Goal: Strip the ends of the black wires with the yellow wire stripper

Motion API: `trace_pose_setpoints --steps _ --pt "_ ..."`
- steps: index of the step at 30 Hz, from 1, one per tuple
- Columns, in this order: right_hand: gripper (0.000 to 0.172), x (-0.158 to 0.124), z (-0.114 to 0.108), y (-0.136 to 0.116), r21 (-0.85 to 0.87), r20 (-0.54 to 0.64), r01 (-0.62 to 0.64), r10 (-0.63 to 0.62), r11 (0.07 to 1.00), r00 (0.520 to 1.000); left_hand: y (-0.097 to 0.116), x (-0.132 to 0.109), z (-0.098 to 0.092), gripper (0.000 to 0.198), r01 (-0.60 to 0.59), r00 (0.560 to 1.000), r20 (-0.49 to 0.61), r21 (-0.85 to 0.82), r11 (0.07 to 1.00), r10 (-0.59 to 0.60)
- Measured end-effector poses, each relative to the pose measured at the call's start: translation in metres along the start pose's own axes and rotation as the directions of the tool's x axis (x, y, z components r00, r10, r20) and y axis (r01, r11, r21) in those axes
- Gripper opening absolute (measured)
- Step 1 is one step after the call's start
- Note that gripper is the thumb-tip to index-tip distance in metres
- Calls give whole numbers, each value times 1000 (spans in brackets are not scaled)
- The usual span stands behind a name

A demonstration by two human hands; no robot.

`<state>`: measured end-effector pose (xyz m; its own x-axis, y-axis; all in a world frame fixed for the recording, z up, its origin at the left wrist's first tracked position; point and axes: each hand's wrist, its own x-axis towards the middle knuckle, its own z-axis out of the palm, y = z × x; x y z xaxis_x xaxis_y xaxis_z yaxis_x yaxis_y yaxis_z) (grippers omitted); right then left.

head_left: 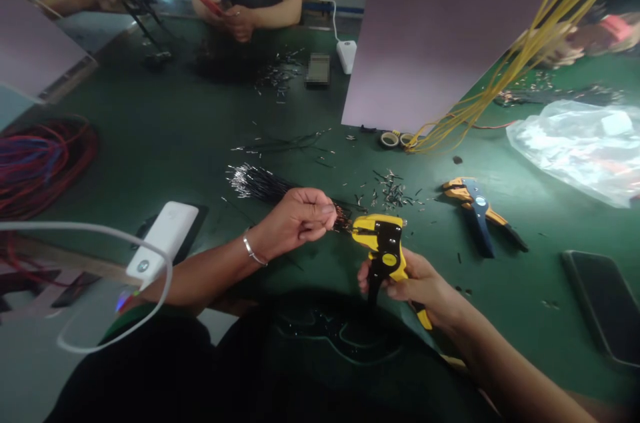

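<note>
A yellow and black wire stripper (385,243) is in my right hand (425,283), fingers wrapped around its handles and its jaws facing left. My left hand (300,219) is closed in a pinch just left of those jaws; what sits between its fingertips is too small to make out. Behind and beneath that hand lies a bundle of black wires (265,184), with silvery ends at the left and bare copper ends (344,217) showing at the right. Short cut bits of insulation (393,191) are scattered beyond the stripper.
To the right lie another wire stripper (479,206), a phone (605,306) and a plastic bag (580,149). Yellow wires (520,83) hang past a pale panel (430,29). A white power bank (165,239) with a cable is at left, near coiled red wires (45,163). People sit opposite.
</note>
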<state>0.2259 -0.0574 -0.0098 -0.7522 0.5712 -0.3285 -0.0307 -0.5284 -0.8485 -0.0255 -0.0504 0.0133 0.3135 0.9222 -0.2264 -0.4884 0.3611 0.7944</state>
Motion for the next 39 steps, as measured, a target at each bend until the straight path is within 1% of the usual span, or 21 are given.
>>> trace_pose_setpoints --steps 4,8,15,20,23,24,27,29,31,33,36,39 --pt "30 4 3 2 36 48 0 -2 999 999 -1 1 0 20 29 1000 -9 -59 998 -30" --pt "30 8 7 3 71 53 14 -18 997 998 -2 1 3 21 52 998 -15 -107 993 -53" --pt "28 11 9 6 130 71 33 -43 991 997 -1 1 3 20 32 999 -10 -118 992 -33" --pt "27 8 8 6 56 84 15 -19 998 996 3 0 2 18 -1 999 -41 -82 997 -2" --pt "30 3 8 9 55 88 -1 -4 999 996 3 -2 4 20 -31 999 -42 -50 998 29" --pt "34 1 8 10 66 94 -11 4 998 996 3 -3 5 21 -37 999 -36 -34 999 35" --pt "55 -4 10 15 152 122 -37 18 988 992 0 -4 8 23 -41 999 -27 8 999 41" --pt "63 -6 12 18 217 144 -51 20 975 989 -2 -4 9 23 -38 999 -32 15 999 38" --pt "58 -5 13 20 236 152 -57 21 970 988 -2 -3 9 23 -32 999 -33 9 999 32" --pt "54 -3 14 19 223 132 -38 8 974 991 -2 -3 10 22 -23 999 -26 8 1000 23" --pt "56 1 13 14 188 95 -4 -14 982 995 -2 -4 10 20 -12 1000 -25 5 1000 12" --pt "56 4 14 10 175 77 0 -13 985 997 -2 -4 11 21 -16 999 -32 -13 1000 15"
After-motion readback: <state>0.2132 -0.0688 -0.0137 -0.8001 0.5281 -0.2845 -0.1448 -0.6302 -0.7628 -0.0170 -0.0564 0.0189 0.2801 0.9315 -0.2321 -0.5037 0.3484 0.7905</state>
